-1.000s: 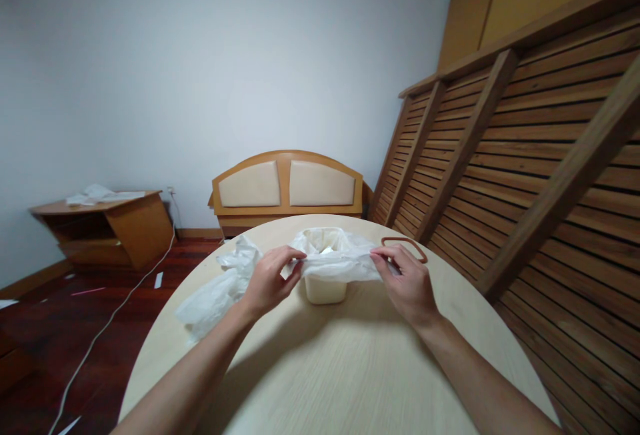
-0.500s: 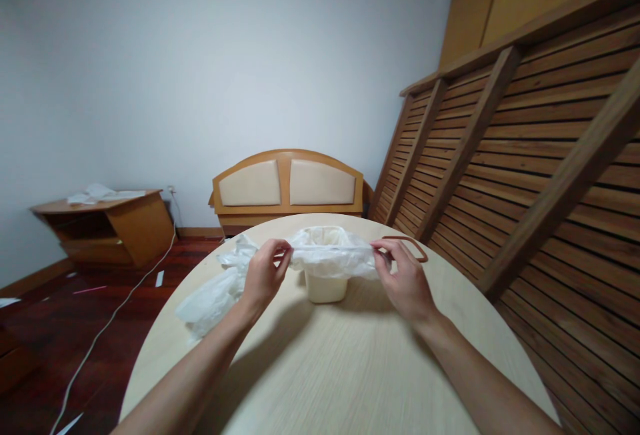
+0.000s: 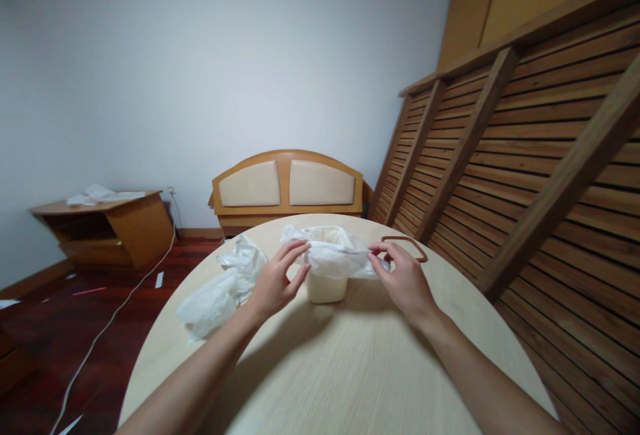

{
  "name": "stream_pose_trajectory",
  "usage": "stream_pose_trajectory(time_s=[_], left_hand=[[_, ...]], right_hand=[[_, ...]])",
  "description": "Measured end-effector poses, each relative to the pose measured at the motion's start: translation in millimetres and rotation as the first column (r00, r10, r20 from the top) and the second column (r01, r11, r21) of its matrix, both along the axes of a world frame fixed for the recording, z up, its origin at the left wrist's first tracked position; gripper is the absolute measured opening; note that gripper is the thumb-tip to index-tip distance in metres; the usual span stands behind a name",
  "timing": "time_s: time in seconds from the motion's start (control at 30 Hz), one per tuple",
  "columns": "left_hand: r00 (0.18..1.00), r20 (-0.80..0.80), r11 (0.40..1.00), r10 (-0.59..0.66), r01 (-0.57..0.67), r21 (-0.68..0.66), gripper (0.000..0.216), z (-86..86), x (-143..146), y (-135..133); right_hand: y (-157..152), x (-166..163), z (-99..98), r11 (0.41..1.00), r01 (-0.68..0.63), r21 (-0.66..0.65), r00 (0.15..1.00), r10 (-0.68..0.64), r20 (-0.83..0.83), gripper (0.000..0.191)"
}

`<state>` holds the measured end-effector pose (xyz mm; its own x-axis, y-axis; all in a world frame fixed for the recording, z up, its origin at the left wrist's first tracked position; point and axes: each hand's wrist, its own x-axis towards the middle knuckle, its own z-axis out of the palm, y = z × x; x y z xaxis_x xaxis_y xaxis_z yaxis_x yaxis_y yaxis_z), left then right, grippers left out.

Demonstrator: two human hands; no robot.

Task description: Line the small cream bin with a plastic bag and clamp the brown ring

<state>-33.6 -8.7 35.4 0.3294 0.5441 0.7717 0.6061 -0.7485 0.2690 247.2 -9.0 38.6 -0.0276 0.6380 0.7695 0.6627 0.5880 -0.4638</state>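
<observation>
A small cream bin (image 3: 327, 289) stands upright on the round table, lined with a white plastic bag (image 3: 337, 260) whose edge is folded down over the outside. My left hand (image 3: 281, 276) is at the left side of the bag, thumb and fingers apart, fingertips beside or lightly touching the plastic. At the right side, my right hand (image 3: 403, 279) pinches the bag's edge between thumb and fingers. A brown loop-shaped handle (image 3: 411, 240) lies on the table just behind my right hand.
Crumpled white plastic bags (image 3: 220, 295) lie on the round table (image 3: 360, 368) left of my left forearm. A wooden headboard (image 3: 287, 181) stands behind. Slatted wood panels (image 3: 500, 175) lean at the right. A low cabinet (image 3: 115, 228) and a cable (image 3: 120, 308) are at the left.
My left hand has opened and let go of the bag's edge, which was stretched straight between both hands. The edge now hangs slacker, and my right hand has shifted slightly left.
</observation>
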Motion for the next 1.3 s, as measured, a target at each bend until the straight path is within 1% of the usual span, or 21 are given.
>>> stream_pose_trajectory(time_s=[0.1, 0.27, 0.33, 0.47, 0.57, 0.67, 0.77, 0.87, 0.93, 1.0, 1.13, 1.3], left_hand=[[0.998, -0.056, 1.0, -0.018, 0.019, 0.01, 0.034, -4.6, 2.7, 0.3], [0.998, -0.056, 0.997, -0.032, 0.035, 0.067, 0.021, -12.9, 3.8, 8.7], [0.997, -0.07, 0.996, -0.04, 0.045, 0.08, 0.019, -14.2, 3.6, 10.0], [0.993, -0.092, 0.992, -0.073, 0.081, 0.095, 0.019, -12.3, 3.2, 7.4], [0.99, -0.107, 0.985, -0.089, 0.103, 0.136, 0.018, -8.6, 3.1, 4.7], [0.986, -0.135, 0.971, -0.102, 0.129, 0.202, 0.017, -4.4, 3.7, 2.2], [0.976, -0.158, 0.951, -0.147, 0.183, 0.248, 0.02, 0.6, 5.1, -2.1], [0.968, -0.162, 0.944, -0.189, 0.225, 0.24, 0.03, 5.5, 5.9, -8.4], [0.971, -0.145, 0.95, -0.188, 0.217, 0.223, 0.035, 7.4, 5.8, -11.8], [0.981, -0.111, 0.955, -0.16, 0.182, 0.233, 0.037, 7.6, 5.3, -12.9], [0.995, -0.035, 0.945, -0.094, 0.1, 0.311, 0.035, 5.8, 4.4, -9.4], [0.998, -0.005, 0.94, -0.064, 0.062, 0.334, 0.03, 6.9, 5.4, -7.8]], right_hand=[[-1.5, -0.3, 2.1, 1.0, -0.007, -0.003, 0.999, 0.007, 0.047, 0.009], [-2.5, -1.0, 3.0, 0.997, -0.057, -0.053, 0.993, 0.063, 0.102, 0.016], [-2.1, -1.3, 2.5, 0.995, -0.072, -0.065, 0.991, 0.078, 0.111, 0.017], [-2.4, -1.9, 2.6, 0.997, -0.056, -0.051, 0.992, 0.061, 0.109, 0.017], [-3.6, -1.0, 4.4, 0.998, -0.06, -0.012, 0.993, 0.061, 0.102, 0.018], [-6.2, 0.1, 7.1, 0.994, -0.09, 0.057, 0.987, 0.081, 0.139, 0.019], [-10.5, -1.0, 9.8, 0.971, -0.172, 0.166, 0.965, 0.132, 0.228, 0.016], [-14.5, -5.2, 11.4, 0.942, -0.242, 0.231, 0.938, 0.167, 0.303, 0.014], [-16.0, -8.5, 11.7, 0.942, -0.244, 0.232, 0.936, 0.165, 0.311, 0.014], [-16.6, -10.6, 11.8, 0.948, -0.23, 0.221, 0.942, 0.159, 0.295, 0.011], [-17.4, -10.7, 12.6, 0.954, -0.231, 0.19, 0.943, 0.172, 0.285, 0.008], [-18.8, -11.0, 14.2, 0.958, -0.237, 0.163, 0.928, 0.174, 0.33, 0.009]])
